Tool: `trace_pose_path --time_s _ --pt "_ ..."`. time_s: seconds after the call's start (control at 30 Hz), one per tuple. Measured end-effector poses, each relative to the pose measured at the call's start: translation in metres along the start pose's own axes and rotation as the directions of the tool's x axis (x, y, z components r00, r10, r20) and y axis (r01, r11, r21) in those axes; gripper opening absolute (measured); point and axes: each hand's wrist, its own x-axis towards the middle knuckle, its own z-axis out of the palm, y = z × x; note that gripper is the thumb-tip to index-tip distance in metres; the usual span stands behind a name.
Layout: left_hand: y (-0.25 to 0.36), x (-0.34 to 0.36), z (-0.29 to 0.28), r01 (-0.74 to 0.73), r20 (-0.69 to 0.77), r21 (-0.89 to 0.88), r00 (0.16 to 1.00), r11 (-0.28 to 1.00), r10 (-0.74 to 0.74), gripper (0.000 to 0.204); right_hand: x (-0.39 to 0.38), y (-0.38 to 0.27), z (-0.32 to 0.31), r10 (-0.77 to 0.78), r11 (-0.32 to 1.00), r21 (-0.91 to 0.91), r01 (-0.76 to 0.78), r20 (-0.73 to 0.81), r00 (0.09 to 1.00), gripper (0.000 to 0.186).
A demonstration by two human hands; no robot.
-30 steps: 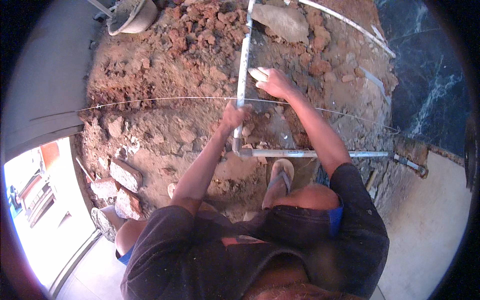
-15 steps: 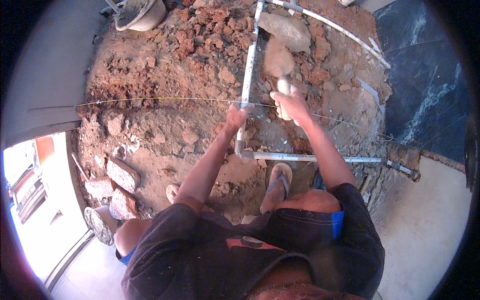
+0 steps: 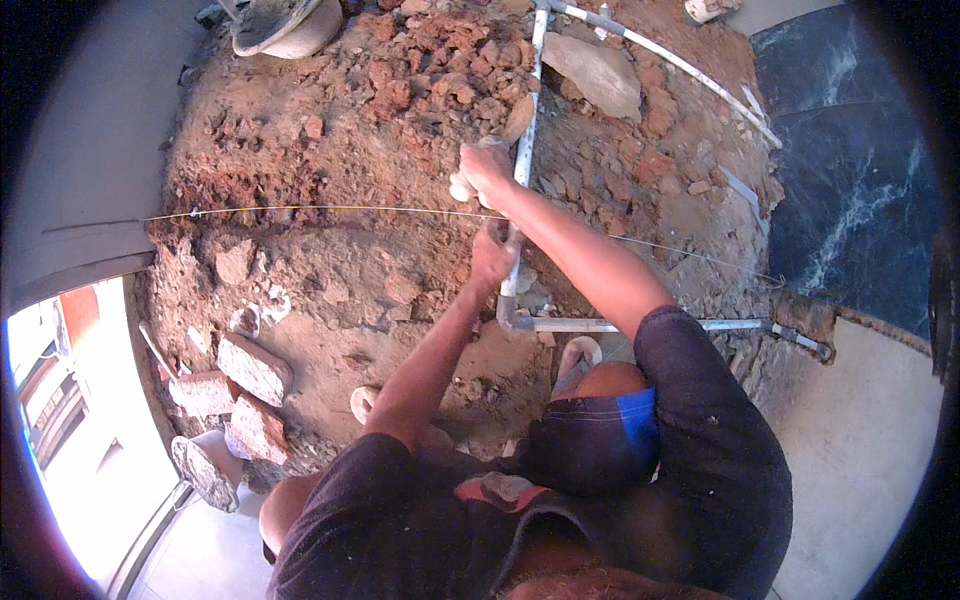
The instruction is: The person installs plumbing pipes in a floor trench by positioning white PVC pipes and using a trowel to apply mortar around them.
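Observation:
My left hand (image 3: 493, 252) is closed around the upright run of a white plastic pipe (image 3: 527, 145), just above its grey elbow (image 3: 510, 315). My right hand (image 3: 485, 170) has crossed over the pipe to its left side and grips the pale handle of a trowel (image 3: 518, 118). Its brown, dirt-coloured blade points away from me beside the pipe, partly hidden by my hand. A thin taut string (image 3: 330, 208) crosses the dirt from left to right, passing close to both hands. Loose reddish clods (image 3: 440, 75) lie beyond the trowel.
A mortar-stained tub (image 3: 290, 30) stands at the far left. A large flat stone (image 3: 597, 75) lies right of the pipe. Several bricks (image 3: 255, 368) and a mortar-crusted bucket (image 3: 205, 470) sit at the near left. Dark marbled slabs (image 3: 850, 170) border the right. Another pipe (image 3: 665, 55) curves along the far side.
My right hand has swung the trowel leftward across the pipe, from its right side to its left. My left hand now holds the pipe slightly nearer to me. The view has shifted slightly.

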Motion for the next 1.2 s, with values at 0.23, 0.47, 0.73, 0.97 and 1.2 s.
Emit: trace_pose_path --time_s 0.23,0.47,0.73,0.97,1.2 --pt "-0.003 -0.034 0.024 -0.186 -0.042 0.573 0.966 0.798 0.255 0.055 -0.006 -0.087 0.048 0.043 0.918 0.391 -0.065 0.065 0.997 0.021" --pt "-0.003 -0.031 0.033 -0.17 0.065 0.741 0.981 0.649 0.182 0.06 0.009 -0.077 0.049 0.095 0.95 0.293 -0.108 0.06 0.994 0.019" --pt "0.003 -0.033 0.034 -0.153 0.002 0.718 0.976 0.679 0.218 0.066 -0.017 -0.082 -0.009 0.044 0.998 0.032 -0.052 0.219 0.975 0.017" --pt "-0.003 -0.03 0.036 -0.173 -0.072 0.689 0.95 0.703 0.304 0.06 -0.047 -0.105 -0.093 -0.059 0.998 -0.02 0.067 0.269 0.961 0.025" --pt "-0.002 -0.028 0.036 -0.165 -0.081 0.683 0.951 0.712 0.298 0.058 -0.025 -0.065 -0.111 0.194 0.947 0.193 -0.256 0.291 0.937 0.012"
